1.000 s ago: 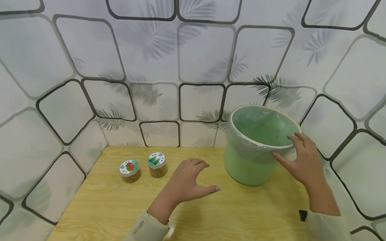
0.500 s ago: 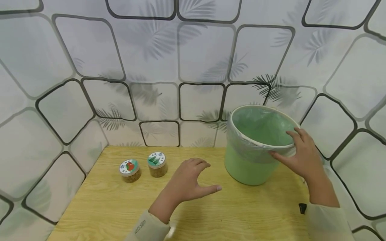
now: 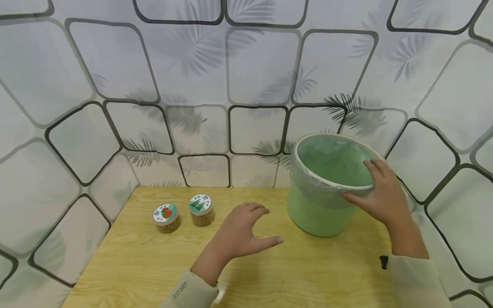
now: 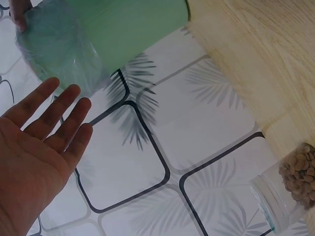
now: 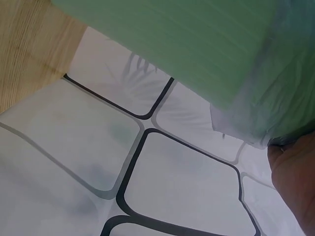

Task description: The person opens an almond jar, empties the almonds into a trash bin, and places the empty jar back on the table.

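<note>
A light green trash can with a clear plastic liner folded over its white rim stands at the right. My right hand holds its right rim, fingers hooked over into the opening and thumb outside against the liner. In the right wrist view, the thumb lies at the liner's edge. My left hand hovers over the table with fingers spread, holding nothing. To its left are two small lidded jars: one with a tomato label, one with a green-pictured label. Brown pieces fill a jar.
The wood-grain table meets a patterned white wall covering at the back and both sides. A small black piece shows beside the right sleeve.
My right hand has shifted slightly left and farther over the rim, its fingertips reaching deeper across the opening. The left hand, the trash can and the jars have stayed nearly still.
</note>
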Motion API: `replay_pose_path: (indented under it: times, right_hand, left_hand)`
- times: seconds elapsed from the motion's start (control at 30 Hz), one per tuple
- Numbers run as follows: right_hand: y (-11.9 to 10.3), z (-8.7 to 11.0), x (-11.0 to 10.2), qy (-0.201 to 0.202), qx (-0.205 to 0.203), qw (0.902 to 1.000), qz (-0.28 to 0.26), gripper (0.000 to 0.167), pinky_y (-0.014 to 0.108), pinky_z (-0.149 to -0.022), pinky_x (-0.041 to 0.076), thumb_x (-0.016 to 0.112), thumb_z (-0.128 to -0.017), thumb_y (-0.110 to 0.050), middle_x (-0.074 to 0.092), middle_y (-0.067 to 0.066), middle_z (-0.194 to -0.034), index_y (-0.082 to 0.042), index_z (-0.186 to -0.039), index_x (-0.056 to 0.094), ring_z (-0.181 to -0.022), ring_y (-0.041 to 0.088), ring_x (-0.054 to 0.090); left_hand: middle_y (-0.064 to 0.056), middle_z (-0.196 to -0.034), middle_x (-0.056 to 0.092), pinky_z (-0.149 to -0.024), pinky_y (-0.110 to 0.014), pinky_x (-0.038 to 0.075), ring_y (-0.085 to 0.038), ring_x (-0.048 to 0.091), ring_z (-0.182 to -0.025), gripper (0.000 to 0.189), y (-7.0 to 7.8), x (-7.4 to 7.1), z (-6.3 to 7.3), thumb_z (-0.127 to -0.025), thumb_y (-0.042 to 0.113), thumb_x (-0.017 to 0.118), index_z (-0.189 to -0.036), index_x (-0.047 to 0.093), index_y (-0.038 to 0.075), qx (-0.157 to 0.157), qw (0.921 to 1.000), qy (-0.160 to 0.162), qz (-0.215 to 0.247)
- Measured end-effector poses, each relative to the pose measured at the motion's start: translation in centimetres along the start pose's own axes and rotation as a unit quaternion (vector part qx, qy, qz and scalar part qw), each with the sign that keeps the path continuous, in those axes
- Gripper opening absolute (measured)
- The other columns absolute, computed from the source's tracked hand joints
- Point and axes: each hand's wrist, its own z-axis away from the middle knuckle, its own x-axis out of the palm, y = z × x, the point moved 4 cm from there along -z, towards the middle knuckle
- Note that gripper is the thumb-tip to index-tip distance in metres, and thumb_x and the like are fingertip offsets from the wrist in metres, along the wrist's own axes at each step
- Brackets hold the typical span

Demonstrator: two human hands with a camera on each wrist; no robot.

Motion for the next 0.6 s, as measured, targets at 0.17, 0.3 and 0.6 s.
replay_pose_path:
  times: [0.17, 0.3, 0.6]
  right_hand:
    - [0.1, 0.1, 0.4, 0.018, -0.004, 0.9998, -0.002, 0.126, 0.078, -0.113, 0.032, 0.094, -0.071, -0.057, 0.036, 0.027, -0.166, -0.006, -0.167, 0.031, -0.151, 0.053, 0.034]
    - [0.1, 0.0, 0.4, 0.032, -0.007, 0.9995, -0.002, 0.129, 0.078, -0.113, 0.034, 0.096, -0.068, -0.057, 0.038, 0.026, -0.166, -0.006, -0.167, 0.031, -0.151, 0.052, 0.036]
    - [-0.1, 0.0, 0.3, 0.04, 0.0, 0.9992, -0.004, 0.133, 0.079, -0.108, 0.037, 0.099, -0.064, -0.053, 0.041, 0.028, -0.164, -0.005, -0.167, 0.03, -0.147, 0.055, 0.04]
  left_hand:
    - [-0.002, -0.136, 0.071, -0.108, -0.046, 0.055, -0.023, 0.066, -0.128, 0.072, 0.2, -0.2, -0.5, -0.09, 0.074, 0.07, -0.135, 0.073, 0.017, 0.011, 0.9999, 0.011, 0.004]
    - [-0.003, -0.135, 0.072, -0.108, -0.044, 0.056, -0.023, 0.067, -0.128, 0.072, 0.4, -0.3, -1.1, -0.09, 0.072, 0.071, -0.134, 0.073, 0.015, 0.028, 0.9994, 0.022, 0.004]
    - [-0.005, -0.136, 0.071, -0.108, -0.042, 0.056, -0.023, 0.067, -0.128, 0.07, 0.7, -0.4, -2.6, -0.09, 0.065, 0.076, -0.135, 0.072, 0.012, 0.05, 0.9975, 0.048, 0.012]
